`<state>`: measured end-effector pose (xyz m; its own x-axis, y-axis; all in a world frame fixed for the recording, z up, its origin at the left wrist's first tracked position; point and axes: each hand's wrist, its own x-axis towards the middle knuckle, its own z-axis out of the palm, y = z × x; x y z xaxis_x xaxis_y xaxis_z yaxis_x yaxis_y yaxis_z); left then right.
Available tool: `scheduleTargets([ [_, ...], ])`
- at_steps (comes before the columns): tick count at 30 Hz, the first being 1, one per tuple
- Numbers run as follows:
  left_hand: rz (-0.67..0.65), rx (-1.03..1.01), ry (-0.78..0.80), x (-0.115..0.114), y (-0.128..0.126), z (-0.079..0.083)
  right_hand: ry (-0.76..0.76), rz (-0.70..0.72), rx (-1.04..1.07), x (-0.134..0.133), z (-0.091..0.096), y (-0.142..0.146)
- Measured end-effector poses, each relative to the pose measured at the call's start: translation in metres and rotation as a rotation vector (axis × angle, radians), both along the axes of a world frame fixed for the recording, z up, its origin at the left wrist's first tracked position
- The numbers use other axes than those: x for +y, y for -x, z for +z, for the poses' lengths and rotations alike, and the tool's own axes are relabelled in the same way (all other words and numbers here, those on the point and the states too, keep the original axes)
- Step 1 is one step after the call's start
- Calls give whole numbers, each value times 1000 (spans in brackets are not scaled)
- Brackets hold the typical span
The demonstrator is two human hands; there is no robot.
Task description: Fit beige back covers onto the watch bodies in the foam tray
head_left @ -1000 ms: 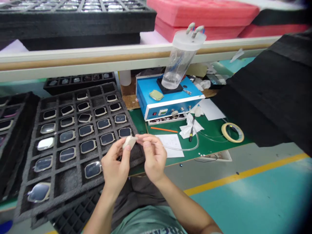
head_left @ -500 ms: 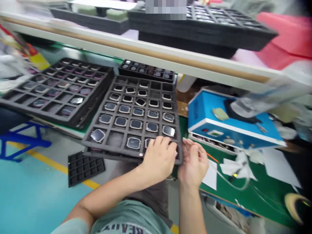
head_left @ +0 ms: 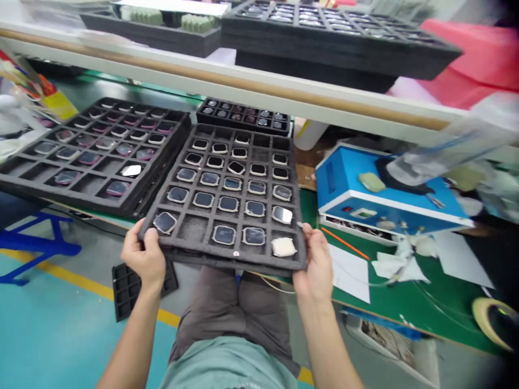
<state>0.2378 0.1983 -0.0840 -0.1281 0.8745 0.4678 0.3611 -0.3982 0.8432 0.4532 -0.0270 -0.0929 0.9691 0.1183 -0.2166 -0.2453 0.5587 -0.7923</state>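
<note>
A black foam tray [head_left: 193, 231] with square cells sits in front of me, its front edge over my lap. Several watch cases with dark screens, such as one watch case [head_left: 224, 234], lie in the cells, one per cell. In the front right cell is a cream-coloured block [head_left: 284, 247]. My left hand [head_left: 145, 256] is closed around the tray's front left corner, thumb on top. At the front right corner, my right hand [head_left: 316, 265] grips the side, its fingers partly hidden. Another foam layer shows under the tray.
A second foam tray [head_left: 30, 170] with watch parts stands at left. To the right are a blue machine [head_left: 336, 181], an orange stick [head_left: 344, 243] and white paper [head_left: 351, 275] on the green bench. A shelf edge [head_left: 259, 89] crosses above. A smaller black tray [head_left: 121, 294] lies below left.
My left hand has moved from the front right cells to the front left corner, uncovering the cream block. The right hand has let go of a thin tube and taken the tray's edge.
</note>
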Motion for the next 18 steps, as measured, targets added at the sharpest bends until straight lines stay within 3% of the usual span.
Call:
scheduleTargets([
  [5, 45, -40, -94, 16, -3, 6, -35, -24, 28, 20, 5, 17],
  [7, 3, 4, -172, 13, -1, 21, -35, -75, -26, 23, 13, 13],
  [10, -78, 102, -355, -3, -9, 58, 21, -206, -213, 18, 25, -6],
  [12, -331, 255, -479, -22, -35, 82, 67, -249, -348, 13, 34, -23],
  [14, -774, 470, -573, -42, -78, 97, 119, -228, -495, 12, 43, -43],
  [16, -1181, 684, -462, -55, -127, 105, 207, -176, -682, 17, 50, -63],
  [18, -1205, 664, -328, -57, -167, 106, 308, -113, -864, 25, 53, -80],
])
